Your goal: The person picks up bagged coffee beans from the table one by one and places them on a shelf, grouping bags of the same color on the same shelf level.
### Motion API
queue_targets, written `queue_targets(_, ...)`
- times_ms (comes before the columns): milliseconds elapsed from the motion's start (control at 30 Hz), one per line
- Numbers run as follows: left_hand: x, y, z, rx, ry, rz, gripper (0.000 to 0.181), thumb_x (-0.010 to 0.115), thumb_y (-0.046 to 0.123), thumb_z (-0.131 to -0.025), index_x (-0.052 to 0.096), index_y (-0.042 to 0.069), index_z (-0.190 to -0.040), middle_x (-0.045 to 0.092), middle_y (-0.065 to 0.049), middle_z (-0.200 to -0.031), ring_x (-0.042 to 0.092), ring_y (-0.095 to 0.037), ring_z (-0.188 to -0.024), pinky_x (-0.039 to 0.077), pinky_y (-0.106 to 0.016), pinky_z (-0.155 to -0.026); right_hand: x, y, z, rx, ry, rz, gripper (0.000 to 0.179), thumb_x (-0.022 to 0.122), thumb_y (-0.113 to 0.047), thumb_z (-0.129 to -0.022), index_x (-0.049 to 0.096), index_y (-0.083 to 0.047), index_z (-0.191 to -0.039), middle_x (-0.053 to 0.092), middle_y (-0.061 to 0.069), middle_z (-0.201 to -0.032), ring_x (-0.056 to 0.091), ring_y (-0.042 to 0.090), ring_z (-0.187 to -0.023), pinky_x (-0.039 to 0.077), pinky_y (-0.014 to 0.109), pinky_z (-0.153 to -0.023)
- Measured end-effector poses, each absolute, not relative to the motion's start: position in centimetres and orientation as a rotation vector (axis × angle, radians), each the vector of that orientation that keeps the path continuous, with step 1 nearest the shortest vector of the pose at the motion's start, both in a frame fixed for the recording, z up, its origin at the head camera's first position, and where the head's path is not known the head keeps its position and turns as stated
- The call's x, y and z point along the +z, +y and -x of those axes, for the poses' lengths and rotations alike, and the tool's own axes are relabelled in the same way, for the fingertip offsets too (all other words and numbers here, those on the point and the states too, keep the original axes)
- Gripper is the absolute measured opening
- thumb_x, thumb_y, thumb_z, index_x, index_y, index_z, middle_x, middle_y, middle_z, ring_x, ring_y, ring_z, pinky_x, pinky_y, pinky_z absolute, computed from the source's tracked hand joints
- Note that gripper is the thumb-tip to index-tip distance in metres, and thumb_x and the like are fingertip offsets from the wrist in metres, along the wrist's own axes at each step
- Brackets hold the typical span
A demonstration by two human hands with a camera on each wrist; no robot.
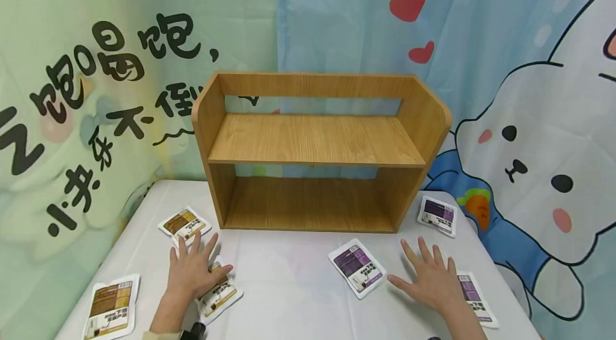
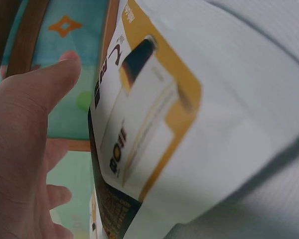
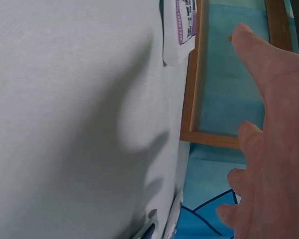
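One white-covered bench (image 1: 284, 286) carries a two-tier wooden desktop shelf (image 1: 313, 139) beyond the left hand (image 1: 190, 270) and right hand (image 1: 431, 281), whose fingers (image 1: 425, 250) spread wide, gripping nothing; brown-labelled pouches (image 1: 112, 308) lie face-up leftward, purple-labelled pouches (image 1: 357, 269) rightward, seemingly grouped by colour for easy telling apart

1 white cloth-covered table (image 1: 284, 286) bears 6 flat white pouches in all: 3 pouches with brown-and-gold labels (image 1: 113, 305) and 3 pouches with purple labels (image 1: 358, 268). There is 1 light-brown wooden shelf unit (image 1: 315, 142), made up of 2 horizontal boards (image 1: 308, 203), 2 side panels (image 1: 423, 126) and 1 top back rail (image 1: 313, 85). 2 bare hands show, 1 left hand (image 1: 192, 270) and 1 right hand (image 1: 428, 278). On the blue printed cloth (image 1: 337, 24) are 2 whole red hearts (image 1: 408, 4), 1 orange carrot (image 1: 478, 210) and 1 white cartoon animal (image 1: 539, 115).
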State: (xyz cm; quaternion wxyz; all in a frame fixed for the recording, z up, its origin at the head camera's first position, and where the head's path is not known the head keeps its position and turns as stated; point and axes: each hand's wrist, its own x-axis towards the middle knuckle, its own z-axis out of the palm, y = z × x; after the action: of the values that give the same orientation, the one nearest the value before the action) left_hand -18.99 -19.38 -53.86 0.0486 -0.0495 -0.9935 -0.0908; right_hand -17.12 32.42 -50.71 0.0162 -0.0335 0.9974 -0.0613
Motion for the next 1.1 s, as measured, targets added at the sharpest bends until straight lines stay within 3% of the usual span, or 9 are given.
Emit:
queue_targets(200, -54.0, -19.8, 19.0, -0.279, -3.026, 0.143, 0.089, 0.055, 0.073, -0.080, 0.045, 0.014, -0.146, 0.033, -0.030, -0.148, 0.020, -0.065, -0.129, 0.017, -0.073, -0.099, -50.4, 31.6, 17.3, -0.205, 3.103, 0.133, 0.099, 0.055, -0.076, -0.078, 0.041, -0.006, -0.147, 0.024, 0.036, -0.148, 0.018, 0.065, -0.129, 0.012, 0.078, -0.095)
queue_targets(367, -54.1, -20.0, 19.0, -0.296, -3.029, 0.146, 0.088, 0.055, 0.072, -0.081, 0.045, 0.014, -0.146, 0.032, -0.030, -0.148, 0.019, -0.064, -0.130, 0.017, -0.073, -0.099, -50.9, 31.5, 17.4, -0.209, 3.116, 0.170, 0.095, 0.058, -0.073, -0.079, 0.042, -0.007, -0.146, 0.029, 0.036, -0.146, 0.025, 0.064, -0.127, 0.021, 0.077, -0.093)
queue_targets(667, -53.6, -19.6, 19.4, -0.384, -2.986, 0.151, 0.082, 0.057, 0.065, -0.086, 0.042, 0.013, -0.148, 0.032, -0.028, -0.149, 0.021, -0.062, -0.131, 0.019, -0.071, -0.100, -51.4, 32.0, 17.5, -0.296, 3.166, 0.263, 0.078, 0.071, -0.051, -0.082, 0.047, -0.009, -0.143, 0.039, 0.034, -0.140, 0.041, 0.058, -0.119, 0.037, 0.070, -0.086)
queue_targets(900, -52.3, -19.6, 19.9, -0.460, -2.862, 0.171, 0.074, 0.066, 0.049, -0.087, 0.044, 0.010, -0.146, 0.045, -0.025, -0.141, 0.043, -0.052, -0.123, 0.041, -0.063, -0.087, -50.6, 31.1, 18.0, -0.490, 3.215, 0.317, 0.060, 0.073, -0.036, -0.085, 0.056, -0.007, -0.135, 0.054, 0.029, -0.128, 0.052, 0.051, -0.113, 0.041, 0.064, -0.086)
queue_targets(1100, -50.9, -19.6, 20.2, -0.574, -2.839, 0.129, 0.068, 0.065, 0.041, -0.091, 0.043, 0.007, -0.145, 0.049, -0.025, -0.137, 0.058, -0.044, -0.109, 0.048, -0.056, -0.078, -50.5, 30.5, 18.0, -0.610, 3.201, 0.345, 0.054, 0.073, -0.034, -0.086, 0.061, -0.006, -0.130, 0.060, 0.023, -0.122, 0.055, 0.045, -0.111, 0.042, 0.060, -0.088)
